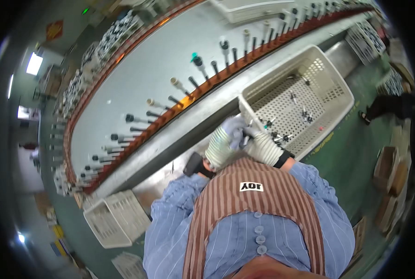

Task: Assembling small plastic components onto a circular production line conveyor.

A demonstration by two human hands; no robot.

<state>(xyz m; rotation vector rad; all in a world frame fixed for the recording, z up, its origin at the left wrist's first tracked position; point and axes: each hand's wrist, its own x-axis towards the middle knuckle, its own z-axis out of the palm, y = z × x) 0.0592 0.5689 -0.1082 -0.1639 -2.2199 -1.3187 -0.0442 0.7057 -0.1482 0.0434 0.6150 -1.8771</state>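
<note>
My left hand (227, 141), in a pale striped knit glove, meets my right hand (264, 146) in front of the apron. The fingers of both are closed around a small dark piece (247, 137) that they mostly cover, so its kind cannot be made out. Just beyond and right of the hands lies a large cream perforated crate (348, 93). Scattered on its bottom are several small black-and-white parts (306, 116), one of them a part with a green piece (268, 123).
A curved orange-brown conveyor rail (187, 101) carries upright dark and pale fittings (199, 63). A steel ledge (156, 136) runs along its near side. Another cream crate (116, 217) stands lower left. At right are a person's leg (386, 109) and cardboard boxes (386, 169).
</note>
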